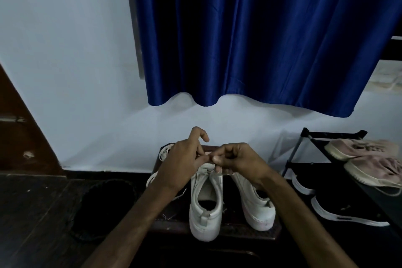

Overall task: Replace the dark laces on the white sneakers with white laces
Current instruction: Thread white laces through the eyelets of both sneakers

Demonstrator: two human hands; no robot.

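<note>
White sneakers stand side by side on a dark low stand, heels toward the person. Over the nearer shoe's tongue, the left hand and right hand meet, fingertips pinched tight on a white lace. Behind are a pale wall and a blue curtain. A black shoe rack with pink shoes stands at the right, and a dark mat lies at the left.

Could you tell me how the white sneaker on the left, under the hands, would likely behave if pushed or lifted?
The white sneaker likely resists tipping: it stands upright on a broad, thick sole. Its collar looks padded, so it may give when squeezed. The white lace pinched by the left hand and right hand looks thin, probably floppy.
</note>
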